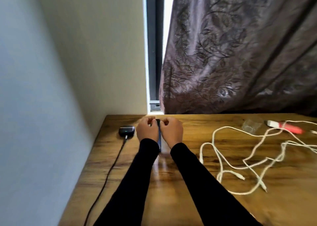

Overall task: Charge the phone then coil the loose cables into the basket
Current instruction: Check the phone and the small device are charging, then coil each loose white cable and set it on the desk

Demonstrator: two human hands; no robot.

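The phone (160, 140) stands on edge on the wooden table (171, 200), seen as a thin dark sliver between the two wrists, and everything else is best placed from it. Nearest the camera, right of the phone, loose white cables (240, 159) sprawl in tangled loops with their plugs lying free; they look light and floppy, so each is probably best gathered from a plug end and wound loop by loop. Left of the phone a black cord (109, 171) runs up the table to a small dark charging case (126, 130) with a lit dot. The left hand (147, 129) and right hand (171, 131) flank the phone, fingers curled in and pinching its far top end from either side. It is likely rigid, smooth and slippery, so holding the narrow edges seems wise. Beyond and right of the phone sit a clear glass (252, 124) and a pink-and-white object (283, 126). No basket is visible.
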